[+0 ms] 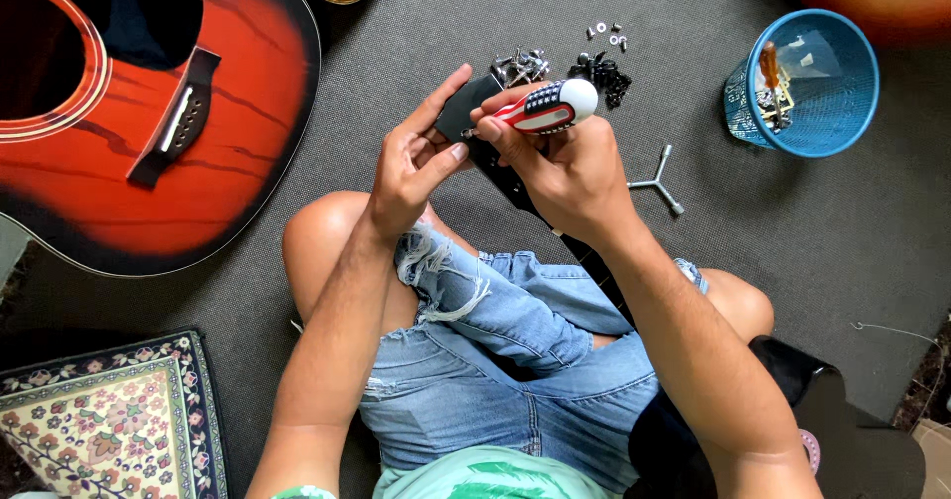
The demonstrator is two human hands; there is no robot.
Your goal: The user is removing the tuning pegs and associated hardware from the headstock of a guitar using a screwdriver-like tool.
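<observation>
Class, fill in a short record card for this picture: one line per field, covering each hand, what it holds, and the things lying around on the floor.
Left hand: grip on the black guitar headstock
Right hand: grip shut on a red and white screwdriver, tip against the headstock
Setting: person seated cross-legged on grey carpet
Floor, ahead: small screws and black parts, three-armed metal wrench
Floor, right: blue mesh basket
Floor, left: red sunburst guitar, patterned rug

No packages, labels, signs or screens show anywhere on the grey floor [812, 251].
</observation>
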